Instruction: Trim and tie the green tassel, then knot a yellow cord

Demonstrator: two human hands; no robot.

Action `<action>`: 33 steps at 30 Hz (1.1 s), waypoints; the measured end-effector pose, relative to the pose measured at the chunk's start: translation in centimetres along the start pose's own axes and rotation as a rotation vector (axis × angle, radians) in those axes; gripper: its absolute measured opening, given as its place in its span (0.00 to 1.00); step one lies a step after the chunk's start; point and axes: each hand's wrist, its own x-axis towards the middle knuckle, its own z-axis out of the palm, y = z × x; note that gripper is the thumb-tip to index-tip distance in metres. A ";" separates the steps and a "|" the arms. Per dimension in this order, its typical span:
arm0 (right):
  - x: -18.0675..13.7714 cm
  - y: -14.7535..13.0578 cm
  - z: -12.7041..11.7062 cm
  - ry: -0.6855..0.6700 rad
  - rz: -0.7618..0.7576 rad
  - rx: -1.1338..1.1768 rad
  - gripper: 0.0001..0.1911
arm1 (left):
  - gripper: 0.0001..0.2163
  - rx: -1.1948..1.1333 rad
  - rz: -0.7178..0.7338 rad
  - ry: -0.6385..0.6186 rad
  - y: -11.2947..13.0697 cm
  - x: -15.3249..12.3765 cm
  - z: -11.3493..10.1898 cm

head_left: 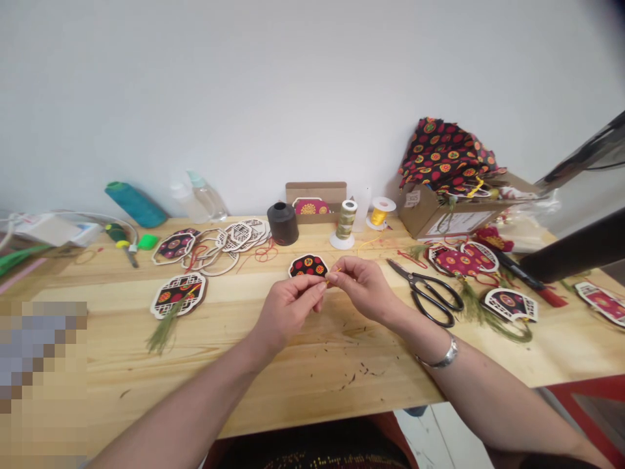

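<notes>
My left hand (291, 307) and my right hand (366, 286) meet above the middle of the table, thumbs and fingers pinched together. Between the fingertips shows a short bit of thin yellow cord (338, 269), mostly hidden by the fingers. Just behind the hands lies a wood-edged ornament (307, 265) with black, red and orange patterned fabric, partly covered by my fingers. Black-handled scissors (430, 293) rest to the right of my right hand. A spool of yellow cord (382, 212) stands farther back.
Wooden frames (244, 234), a finished ornament with a green tassel (168, 319) and a teal thread cone (137, 204) lie left. A black cone (282, 223) and a thread spool (347, 221) stand behind. Rightward are a fabric-topped cardboard box (420, 215), several ornaments (463, 259) and a black post (571, 244).
</notes>
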 end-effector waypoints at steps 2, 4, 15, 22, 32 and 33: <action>-0.1 0.0 0.1 0.014 -0.009 -0.027 0.10 | 0.11 0.029 0.017 -0.009 0.1 0.0 0.0; -0.2 0.0 0.1 0.025 -0.016 -0.047 0.10 | 0.12 0.060 0.030 -0.010 0.3 -0.1 0.0; 0.3 0.4 -0.4 0.002 0.002 -0.057 0.10 | 0.10 -0.225 -0.122 -0.038 -0.3 0.1 0.1; 0.2 0.7 -0.2 -0.031 0.026 0.062 0.12 | 0.14 -0.251 -0.147 -0.073 -0.3 0.3 0.1; 0.2 0.7 0.0 0.003 0.038 0.072 0.15 | 0.10 -0.239 -0.116 -0.065 -1.1 0.5 0.0; 0.3 0.7 0.0 0.014 0.039 0.066 0.15 | 0.10 -0.232 -0.104 -0.061 -1.2 0.5 0.1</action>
